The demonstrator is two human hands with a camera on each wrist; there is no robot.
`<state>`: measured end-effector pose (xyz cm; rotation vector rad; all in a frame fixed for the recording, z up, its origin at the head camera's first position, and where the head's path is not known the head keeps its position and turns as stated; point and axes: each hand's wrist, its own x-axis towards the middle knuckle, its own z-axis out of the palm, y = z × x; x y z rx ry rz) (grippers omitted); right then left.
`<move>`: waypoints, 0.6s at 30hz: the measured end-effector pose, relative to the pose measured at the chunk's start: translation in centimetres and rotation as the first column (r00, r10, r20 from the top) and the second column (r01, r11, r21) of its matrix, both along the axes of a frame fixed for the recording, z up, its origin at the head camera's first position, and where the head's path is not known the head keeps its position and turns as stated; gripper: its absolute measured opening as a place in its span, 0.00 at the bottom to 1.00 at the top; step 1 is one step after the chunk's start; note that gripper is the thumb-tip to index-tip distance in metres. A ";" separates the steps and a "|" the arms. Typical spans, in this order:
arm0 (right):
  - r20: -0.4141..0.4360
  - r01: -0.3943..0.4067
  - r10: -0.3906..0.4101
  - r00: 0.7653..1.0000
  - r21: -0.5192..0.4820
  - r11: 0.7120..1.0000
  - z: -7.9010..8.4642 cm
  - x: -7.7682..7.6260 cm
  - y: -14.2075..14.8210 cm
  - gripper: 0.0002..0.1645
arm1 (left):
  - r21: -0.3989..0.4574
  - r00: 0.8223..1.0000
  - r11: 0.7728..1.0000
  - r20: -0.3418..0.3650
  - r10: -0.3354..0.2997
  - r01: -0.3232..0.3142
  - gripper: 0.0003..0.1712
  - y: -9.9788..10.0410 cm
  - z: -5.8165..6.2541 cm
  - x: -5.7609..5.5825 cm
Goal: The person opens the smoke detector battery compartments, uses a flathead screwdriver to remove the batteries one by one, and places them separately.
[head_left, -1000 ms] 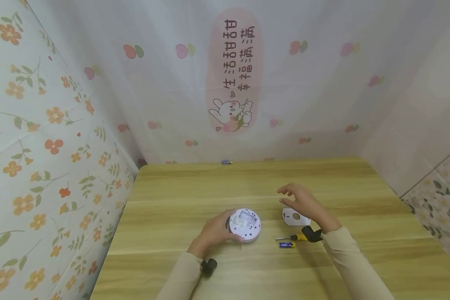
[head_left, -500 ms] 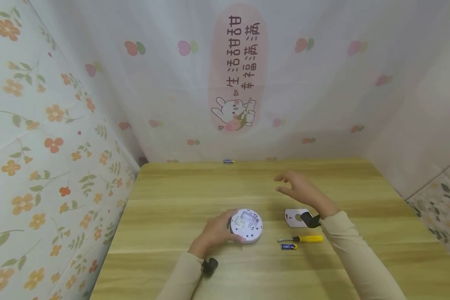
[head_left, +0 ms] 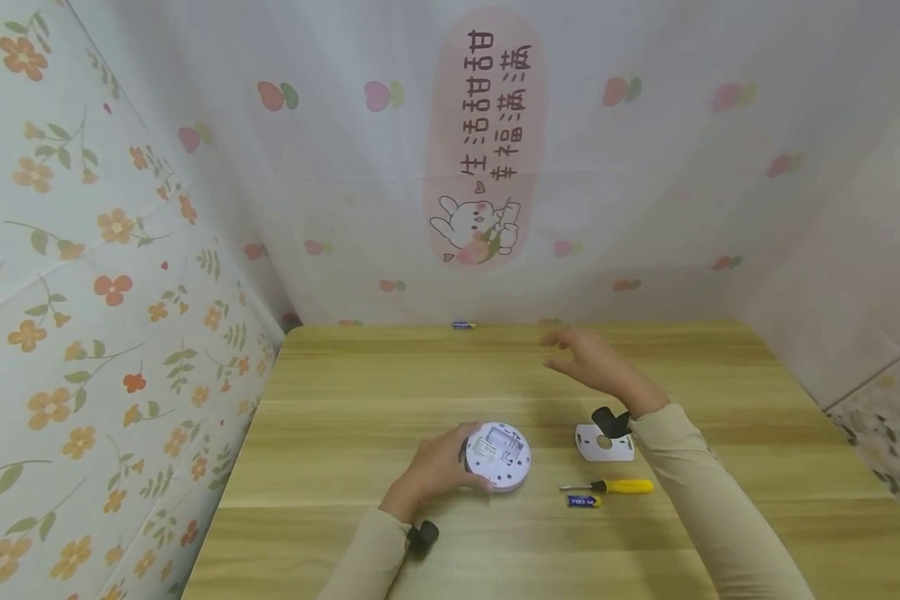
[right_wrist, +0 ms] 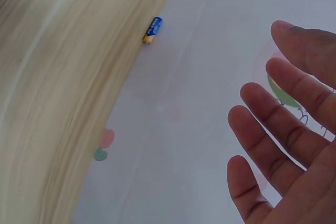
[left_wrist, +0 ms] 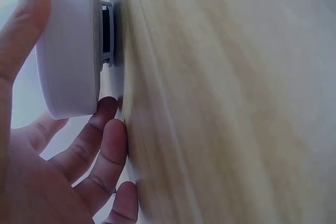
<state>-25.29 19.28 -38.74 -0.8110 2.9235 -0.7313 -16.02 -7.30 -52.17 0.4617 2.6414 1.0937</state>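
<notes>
The left hand [head_left: 437,462] grips the round white battery-compartment device [head_left: 498,456] by its left side; beyond the device, a blue-and-yellow battery [head_left: 463,325] lies crosswise; the empty, loosely spread right hand [head_left: 594,363], beyond and right of the device, is nearer that battery.

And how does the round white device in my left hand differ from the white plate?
The round device is thick, with a rectangular recess; the plate looks thin, with a round hole. The left hand grips the device, while the plate lies on the table with no hand on it. Both are white.
</notes>
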 end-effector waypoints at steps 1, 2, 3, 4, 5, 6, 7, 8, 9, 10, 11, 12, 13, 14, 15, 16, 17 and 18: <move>-0.003 -0.003 0.003 1.000 0.002 1.000 0.1 -0.2 -0.1 0.21 | 0.002 1.000 1.000 0.003 0.001 -0.001 0.59 0.0 0.0 0.0; -0.004 -0.009 0.009 1.000 0.001 1.000 0.1 -0.3 -0.2 0.21 | 0.002 1.000 1.000 0.006 0.001 -0.001 0.59 0.0 0.1 0.0; -0.005 -0.013 0.013 1.000 0.005 1.000 0.2 -0.5 -0.3 0.22 | 0.003 1.000 1.000 0.006 0.001 -0.001 0.59 0.0 0.1 0.0; -0.004 -0.017 0.017 1.000 0.005 1.000 0.2 -0.6 -0.4 0.22 | 0.001 1.000 1.000 0.007 0.001 -0.001 0.59 0.0 0.1 0.0; 0.001 -0.016 0.016 1.000 0.006 1.000 0.3 -0.7 -0.5 0.22 | 0.002 1.000 1.000 0.008 0.000 0.000 0.59 0.0 0.2 0.0; 0.006 -0.014 0.014 1.000 0.004 1.000 0.3 -0.8 -0.6 0.23 | -0.002 1.000 1.000 0.009 -0.001 0.001 0.59 0.0 0.2 0.0; 0.008 -0.015 0.015 1.000 0.005 1.000 0.3 -0.9 -0.6 0.23 | -0.002 1.000 1.000 0.009 -0.001 0.001 0.59 0.0 0.2 0.0; 0.009 -0.017 0.017 1.000 0.009 1.000 0.4 -1.1 -0.7 0.23 | -0.005 1.000 1.000 0.010 -0.001 0.001 0.59 0.0 0.2 -0.1; 0.007 -0.014 0.014 1.000 0.014 1.000 0.4 -1.2 -0.8 0.23 | -0.005 1.000 1.000 0.008 0.000 0.000 0.59 0.0 0.2 -0.1; 0.007 -0.015 0.015 1.000 0.015 1.000 0.4 -1.4 -0.9 0.23 | -0.006 1.000 1.000 0.006 0.001 -0.001 0.59 0.0 0.3 -0.1; 0.006 -0.013 0.013 1.000 0.017 1.000 0.4 -1.5 -1.1 0.23 | -0.004 1.000 1.000 0.006 0.001 -0.001 0.59 0.0 0.3 -0.1; 0.004 -0.013 0.013 1.000 0.020 1.000 0.4 -1.6 -1.2 0.22 | -0.006 1.000 1.000 0.006 0.002 -0.002 0.59 -0.1 0.3 -0.1; 0.004 -0.014 0.014 1.000 0.021 1.000 0.4 -1.7 -1.3 0.21 | -0.008 1.000 1.000 0.006 0.002 -0.002 0.60 -0.1 0.2 -0.1; 0.004 -0.016 0.016 1.000 0.020 1.000 0.4 -1.8 -1.4 0.21 | -0.009 1.000 1.000 0.008 0.002 -0.002 0.60 -0.1 0.2 -0.1; 0.006 -0.015 0.015 1.000 0.019 1.000 0.5 -1.9 -1.5 0.21 | -0.012 1.000 1.000 0.007 0.001 -0.001 0.60 -0.1 0.2 -0.1; 0.007 -0.018 0.018 1.000 0.018 1.000 0.5 -1.9 -1.6 0.20 | -0.014 1.000 1.000 0.006 0.000 0.000 0.60 -0.1 0.1 -0.1; 0.008 -0.019 0.019 1.000 0.018 1.000 0.5 -2.0 -1.7 0.20 | -0.016 1.000 1.000 0.005 -0.001 0.002 0.60 -0.1 0.1 -0.1; 0.011 -0.023 0.023 1.000 0.016 1.000 0.5 -2.1 -1.8 0.20 | -0.019 1.000 1.000 0.005 -0.002 0.002 0.60 -0.1 0.0 -0.1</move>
